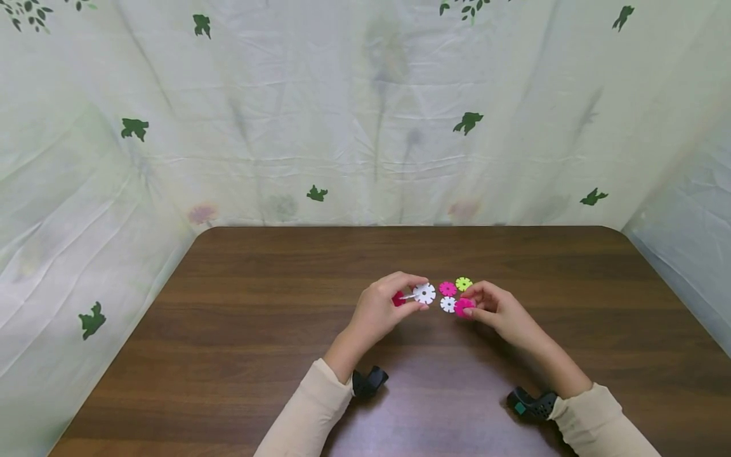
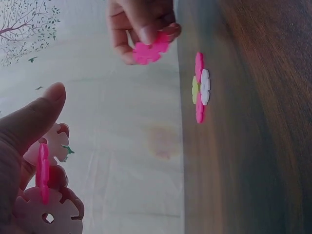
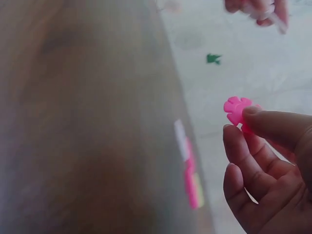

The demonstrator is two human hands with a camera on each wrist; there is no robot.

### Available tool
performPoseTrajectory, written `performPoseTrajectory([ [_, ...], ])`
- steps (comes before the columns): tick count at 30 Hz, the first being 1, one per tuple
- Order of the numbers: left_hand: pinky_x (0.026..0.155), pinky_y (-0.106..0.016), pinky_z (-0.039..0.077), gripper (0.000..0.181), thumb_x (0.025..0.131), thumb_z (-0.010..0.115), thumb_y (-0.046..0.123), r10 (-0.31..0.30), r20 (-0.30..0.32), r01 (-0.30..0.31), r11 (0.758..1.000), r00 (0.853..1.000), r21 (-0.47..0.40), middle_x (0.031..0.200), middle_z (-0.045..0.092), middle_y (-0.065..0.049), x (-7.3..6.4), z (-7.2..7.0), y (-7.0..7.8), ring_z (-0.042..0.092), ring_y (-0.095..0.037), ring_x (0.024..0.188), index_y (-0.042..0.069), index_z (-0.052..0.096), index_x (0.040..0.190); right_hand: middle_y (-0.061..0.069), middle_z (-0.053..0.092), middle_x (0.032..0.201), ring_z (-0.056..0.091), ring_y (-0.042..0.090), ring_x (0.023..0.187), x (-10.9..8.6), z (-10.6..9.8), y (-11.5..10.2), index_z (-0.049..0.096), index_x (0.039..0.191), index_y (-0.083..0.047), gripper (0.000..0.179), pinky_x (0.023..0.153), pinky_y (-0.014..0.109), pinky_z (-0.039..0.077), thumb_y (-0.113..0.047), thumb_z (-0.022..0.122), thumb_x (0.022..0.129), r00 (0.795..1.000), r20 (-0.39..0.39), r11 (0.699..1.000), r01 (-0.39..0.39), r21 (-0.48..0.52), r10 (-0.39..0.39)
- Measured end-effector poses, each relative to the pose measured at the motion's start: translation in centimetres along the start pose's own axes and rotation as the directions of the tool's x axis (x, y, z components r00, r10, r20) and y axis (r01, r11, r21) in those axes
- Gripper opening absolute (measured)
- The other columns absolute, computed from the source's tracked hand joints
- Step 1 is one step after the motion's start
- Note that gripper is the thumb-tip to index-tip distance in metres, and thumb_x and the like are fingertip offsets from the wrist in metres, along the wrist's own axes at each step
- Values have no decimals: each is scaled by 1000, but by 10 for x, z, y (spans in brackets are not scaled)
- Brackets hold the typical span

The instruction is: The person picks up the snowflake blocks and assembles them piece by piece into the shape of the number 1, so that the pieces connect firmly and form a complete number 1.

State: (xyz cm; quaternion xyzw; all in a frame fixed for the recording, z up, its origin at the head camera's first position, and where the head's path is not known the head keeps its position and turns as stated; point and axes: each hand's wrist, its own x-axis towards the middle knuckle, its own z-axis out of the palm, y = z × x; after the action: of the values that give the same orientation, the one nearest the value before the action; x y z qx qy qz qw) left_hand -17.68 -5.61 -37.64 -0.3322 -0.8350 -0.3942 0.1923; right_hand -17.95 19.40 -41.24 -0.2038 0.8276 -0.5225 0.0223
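My left hand (image 1: 378, 310) grips a small joined piece of notched plastic discs. In the left wrist view this piece shows a white disc (image 2: 48, 217) at the bottom, a pink disc (image 2: 43, 168) slotted in edge-on, and another white one behind the thumb. Between thumb and fingertips, my right hand (image 1: 507, 315) pinches a single pink notched disc (image 3: 237, 109). Both hands are raised above the table, facing each other. Beyond the right fingertips lie loose discs: a pink disc (image 1: 448, 289), a yellow-green disc (image 1: 464, 283) and a white disc (image 1: 448, 304). Another pink disc (image 2: 199, 114) lies with them.
The brown wooden table (image 1: 257, 355) reaches back to a pale curtain (image 1: 342, 95) printed with green birds, which also hangs along the sides. Black wrist devices sit on the left wrist (image 1: 370, 382) and right wrist (image 1: 532, 404), close over the tabletop.
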Motion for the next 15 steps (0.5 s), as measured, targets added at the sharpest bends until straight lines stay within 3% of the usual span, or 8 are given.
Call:
performPoseTrajectory([
  [4,59,-15,41,36,68,79,20,-11,8,11,1000,1000,-9,94,64,5,0,0,0,50,-4,70,13,67,101,11,58,85,56,27,71,2,-2,-16,57,97,0,18,62,30,49,-3,65,81,998,-33,998,46,38,-45],
  [15,59,-16,42,35,68,79,20,-32,16,32,999,999,-11,93,64,5,-1,-1,-1,50,-4,68,13,67,101,16,59,85,52,14,62,4,0,-74,59,94,5,16,53,25,46,7,62,79,984,-60,984,173,50,-170],
])
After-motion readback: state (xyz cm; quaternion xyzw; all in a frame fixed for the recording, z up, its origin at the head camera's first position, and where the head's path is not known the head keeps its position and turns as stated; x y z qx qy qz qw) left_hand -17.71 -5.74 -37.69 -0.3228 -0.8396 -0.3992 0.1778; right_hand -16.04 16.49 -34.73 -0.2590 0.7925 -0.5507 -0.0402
